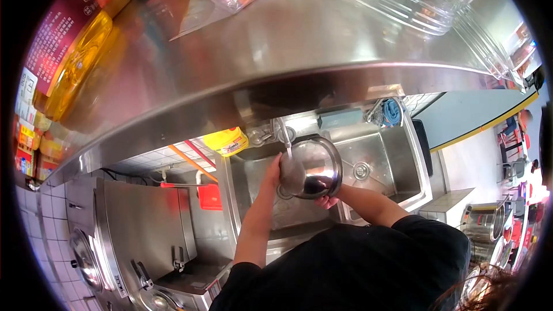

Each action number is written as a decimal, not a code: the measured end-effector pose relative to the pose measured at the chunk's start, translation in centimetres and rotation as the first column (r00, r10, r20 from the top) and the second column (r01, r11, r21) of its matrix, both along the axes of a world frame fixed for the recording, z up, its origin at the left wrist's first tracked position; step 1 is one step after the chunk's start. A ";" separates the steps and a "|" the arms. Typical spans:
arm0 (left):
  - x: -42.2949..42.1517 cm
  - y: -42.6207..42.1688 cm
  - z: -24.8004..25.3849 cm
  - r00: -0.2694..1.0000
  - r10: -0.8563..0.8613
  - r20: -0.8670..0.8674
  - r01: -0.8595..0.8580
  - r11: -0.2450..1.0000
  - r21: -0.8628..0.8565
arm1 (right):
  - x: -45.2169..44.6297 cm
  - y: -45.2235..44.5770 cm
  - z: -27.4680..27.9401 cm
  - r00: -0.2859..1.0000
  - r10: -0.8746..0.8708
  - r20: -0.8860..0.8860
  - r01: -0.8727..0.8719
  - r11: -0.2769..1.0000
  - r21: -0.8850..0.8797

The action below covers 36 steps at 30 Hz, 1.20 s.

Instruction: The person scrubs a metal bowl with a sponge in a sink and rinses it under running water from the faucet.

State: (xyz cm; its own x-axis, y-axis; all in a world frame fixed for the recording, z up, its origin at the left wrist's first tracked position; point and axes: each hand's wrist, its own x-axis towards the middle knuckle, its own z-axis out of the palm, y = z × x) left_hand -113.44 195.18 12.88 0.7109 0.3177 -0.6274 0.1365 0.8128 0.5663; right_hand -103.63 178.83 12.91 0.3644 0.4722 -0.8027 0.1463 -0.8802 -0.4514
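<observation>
A shiny round metal bowl [324, 167] is held in both hands over the double-basin steel sink [397, 155]. My left hand [275, 170] grips its left rim, fingers partly hidden by the bowl. Its lower right edge rests in my right hand [327, 201], whose fingers curl beneath it. Directly above the bowl is the faucet [282, 129], and a pale streak like running water drops from it onto the metal.
A steel shelf [276, 52] crosses above the sink, bearing an oil bottle [78, 75] and clear plastic containers [403, 0]. A yellow jug [226, 141] stands behind the sink. A red dustpan [210, 197] is at left, a blue cloth [391, 112] at the right back corner.
</observation>
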 end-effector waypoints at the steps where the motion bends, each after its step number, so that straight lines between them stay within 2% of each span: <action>1: -0.1 -0.7 -0.6 0.999 0.030 0.031 -0.027 0.993 -0.112 | 0.1 0.2 -0.1 1.000 -0.002 -0.002 0.002 1.000 -0.003; 4: -1.3 -4.1 7.6 0.991 0.079 0.111 -0.051 0.971 -0.233 | 0.7 0.0 -0.7 1.000 -0.004 -0.004 0.004 1.000 -0.020; 9: -2.6 -5.6 2.4 0.982 0.170 0.080 -0.145 0.957 -0.252 | 1.7 -1.3 -1.0 1.000 0.007 -0.012 -0.008 0.998 -0.057; 14: -4.4 -6.2 1.7 0.961 0.268 0.070 -0.229 0.911 -0.344 | 1.5 -1.6 -0.6 1.000 0.019 -0.009 -0.019 0.998 -0.058; 20: -6.0 -5.3 -2.3 0.917 0.392 0.070 -0.332 0.849 -0.411 | 0.8 0.0 -0.1 1.000 0.025 0.001 -0.025 0.999 -0.039; 25: -6.7 -4.6 -2.4 0.904 0.426 -0.023 -0.401 0.829 -0.390 | 0.5 1.1 0.2 0.999 0.035 0.011 -0.034 0.999 -0.033; 29: -6.9 -3.9 -3.6 0.907 0.420 0.021 -0.375 0.829 -0.415 | 0.5 1.4 0.4 0.999 0.041 0.010 -0.041 0.998 -0.041; 34: -7.1 -4.3 -1.3 0.897 0.442 0.033 -0.393 0.828 -0.399 | 0.8 1.4 0.1 0.998 0.062 -0.002 -0.062 0.995 -0.073; 36: -7.2 -4.4 -1.7 0.885 0.451 0.116 -0.378 0.841 -0.387 | 1.0 1.1 -0.1 0.997 0.080 -0.017 -0.082 0.991 -0.105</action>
